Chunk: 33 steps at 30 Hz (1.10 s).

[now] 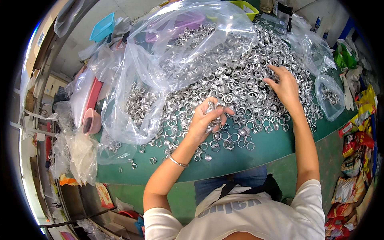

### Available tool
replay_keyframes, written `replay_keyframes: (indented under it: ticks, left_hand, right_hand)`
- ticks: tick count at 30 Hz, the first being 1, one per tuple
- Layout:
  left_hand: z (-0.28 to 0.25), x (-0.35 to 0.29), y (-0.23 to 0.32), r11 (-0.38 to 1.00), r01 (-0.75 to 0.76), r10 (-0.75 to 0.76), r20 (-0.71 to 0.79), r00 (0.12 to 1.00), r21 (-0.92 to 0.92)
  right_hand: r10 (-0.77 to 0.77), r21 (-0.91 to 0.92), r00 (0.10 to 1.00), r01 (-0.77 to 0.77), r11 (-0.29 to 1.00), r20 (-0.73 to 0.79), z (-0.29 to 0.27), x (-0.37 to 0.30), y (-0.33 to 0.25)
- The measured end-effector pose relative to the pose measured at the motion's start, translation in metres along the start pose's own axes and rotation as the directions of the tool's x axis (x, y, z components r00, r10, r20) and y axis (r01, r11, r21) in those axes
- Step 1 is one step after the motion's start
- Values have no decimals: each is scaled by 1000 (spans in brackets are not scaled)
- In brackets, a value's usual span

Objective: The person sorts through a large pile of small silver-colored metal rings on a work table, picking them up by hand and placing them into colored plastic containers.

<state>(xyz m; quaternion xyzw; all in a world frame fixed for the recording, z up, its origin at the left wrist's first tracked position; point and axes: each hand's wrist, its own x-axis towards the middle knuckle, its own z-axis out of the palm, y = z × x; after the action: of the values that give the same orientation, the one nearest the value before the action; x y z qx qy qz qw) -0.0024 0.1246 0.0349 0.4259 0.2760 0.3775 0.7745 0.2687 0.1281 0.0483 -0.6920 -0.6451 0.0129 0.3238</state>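
A wide heap of silver metal rings (236, 80) covers much of the green table (192, 170). My left hand (209, 116), with a bangle (177, 161) round its wrist, is curled around several metal rings over the heap's near edge. To the right, my right hand (283, 84) reaches over the heap, thumb and fingers apart and nothing seen in its grasp. Whether its fingertips touch the rings I cannot tell. A large clear plastic bag (140, 60) lies over the heap's left and far side, with rings showing through it.
Behind the heap are a purple basket (176, 26) and a yellow-green basket (248, 8). A blue basket (103, 27) sits far left. At far right stands a dark-lidded bottle (283, 19). A small clear bag (330, 96) of rings lies near the table's right edge.
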Motion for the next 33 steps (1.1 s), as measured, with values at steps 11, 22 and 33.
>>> replay_keyframes:
  ticks: [11,22,33]
  left_hand:
    - [10,-30,-10,922,154,-155,26,988,-356]
    - [28,-55,-24,843,296,-284,95,954,-448]
    - [60,-74,-42,464,123,-347,-52,937,-877]
  right_hand:
    - [16,146,997,-27,989,78,-17,-5,38]
    - [-5,-7,1000,5,1000,17,-2,-5,29]
    - [-16,610,731,-581,-539,682,-4,-77,-37]
